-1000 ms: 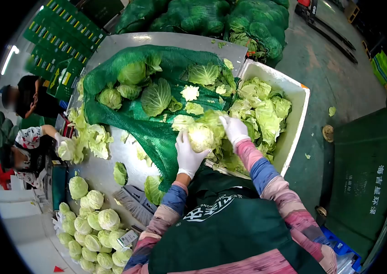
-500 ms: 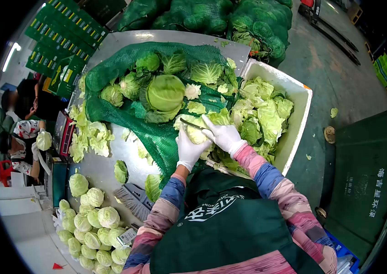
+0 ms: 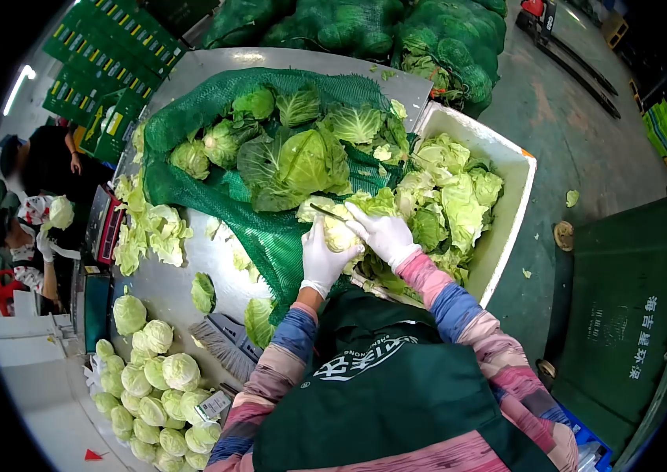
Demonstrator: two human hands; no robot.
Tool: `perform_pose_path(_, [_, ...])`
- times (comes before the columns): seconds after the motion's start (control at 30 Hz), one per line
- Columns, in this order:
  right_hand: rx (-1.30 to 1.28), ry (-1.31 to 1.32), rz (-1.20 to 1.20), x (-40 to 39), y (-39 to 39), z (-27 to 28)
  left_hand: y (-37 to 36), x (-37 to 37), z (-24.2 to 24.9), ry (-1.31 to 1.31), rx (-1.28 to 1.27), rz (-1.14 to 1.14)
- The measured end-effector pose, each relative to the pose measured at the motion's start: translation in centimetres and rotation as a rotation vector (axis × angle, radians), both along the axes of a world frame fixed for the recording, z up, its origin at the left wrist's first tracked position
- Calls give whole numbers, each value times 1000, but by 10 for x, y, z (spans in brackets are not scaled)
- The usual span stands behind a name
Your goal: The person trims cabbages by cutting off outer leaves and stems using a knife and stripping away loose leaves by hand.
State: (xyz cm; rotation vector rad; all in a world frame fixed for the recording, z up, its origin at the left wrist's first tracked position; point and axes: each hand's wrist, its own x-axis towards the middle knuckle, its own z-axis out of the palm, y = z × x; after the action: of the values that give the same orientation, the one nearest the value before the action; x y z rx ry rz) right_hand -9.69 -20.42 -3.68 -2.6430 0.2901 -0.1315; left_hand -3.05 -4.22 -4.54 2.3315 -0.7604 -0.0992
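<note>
The pale round cabbage head [image 3: 339, 234] sits at the steel table [image 3: 192, 259] edge, trimming under way; left hand [image 3: 319, 259] closed under it, right hand [image 3: 384, 234] gripping a thin dark knife [image 3: 325, 212]; white leaf-filled bin [image 3: 506, 204] at three o'clock; next, I'd judge, slice loose leaves away.

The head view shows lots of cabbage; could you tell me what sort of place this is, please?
Probably a vegetable packing or trimming shed: green net sacks of cabbages, a white bin of stripped leaves, and trimmed heads piled on a steel table.
</note>
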Motion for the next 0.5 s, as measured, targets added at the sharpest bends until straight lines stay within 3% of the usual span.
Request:
perform_pose_path(0.07, [-13,55,-23,-1,-8,0,1,-7,6,-9,13,-14])
perform_pose_path(0.13, [200,42,-341,-2,-42,-15,7,-25,13,-130,-23,-143])
perform_pose_path(0.2, [85,-17,-354,-19,-54,-35,23,-29,8,-73,-22,-175])
perform_pose_path(0.33, [158,97,-538,-47,-58,-71,42,-18,-11,220,-189,-25])
perform_pose_path(0.4, [445,143,-536,-48,-40,-27,46,-15,2,423,-230,53])
perform_pose_path(0.47, [679,13,-358,-35,11,14,41,-11,10,416,-209,49])
perform_pose_path(0.5, [586,92,-326,-27,23,8,39,-9,11,404,-201,49])
